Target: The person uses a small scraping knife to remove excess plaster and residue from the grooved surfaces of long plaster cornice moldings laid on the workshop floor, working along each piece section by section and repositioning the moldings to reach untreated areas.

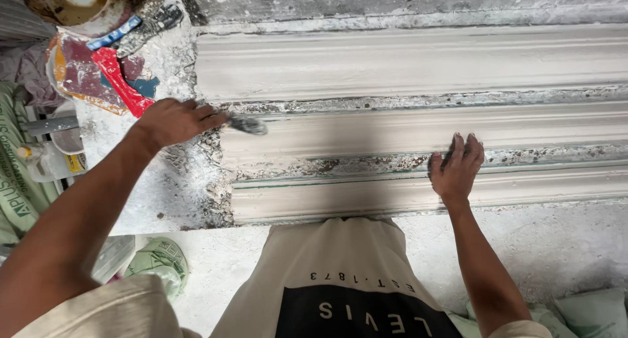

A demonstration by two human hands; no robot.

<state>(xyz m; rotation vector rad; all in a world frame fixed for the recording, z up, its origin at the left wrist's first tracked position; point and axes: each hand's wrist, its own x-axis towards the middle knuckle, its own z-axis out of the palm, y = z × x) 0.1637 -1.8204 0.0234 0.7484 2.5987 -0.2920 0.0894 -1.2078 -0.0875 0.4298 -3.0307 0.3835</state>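
Landmark: long white plaster moulding (418,132) across the bench. Left of its end, at the frame edge: small clear plastic bottle (46,161) lying on its side, yellow cap, yellow-and-white label. Further left and below it: pale green sack (19,194), flattened, dark print. Below the moulding's left end: crumpled pale green bag (160,263) with dark print. Below its right end, in the corner: more pale green bags (589,312), plain faces showing.

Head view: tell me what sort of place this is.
Probably a plaster moulding workshop. Long white cornice mouldings lie side by side on a plaster-crusted bench. The left hand holds a plaster-caked brush; the right hand rests on a moulding. A splattered bucket stands nearby.
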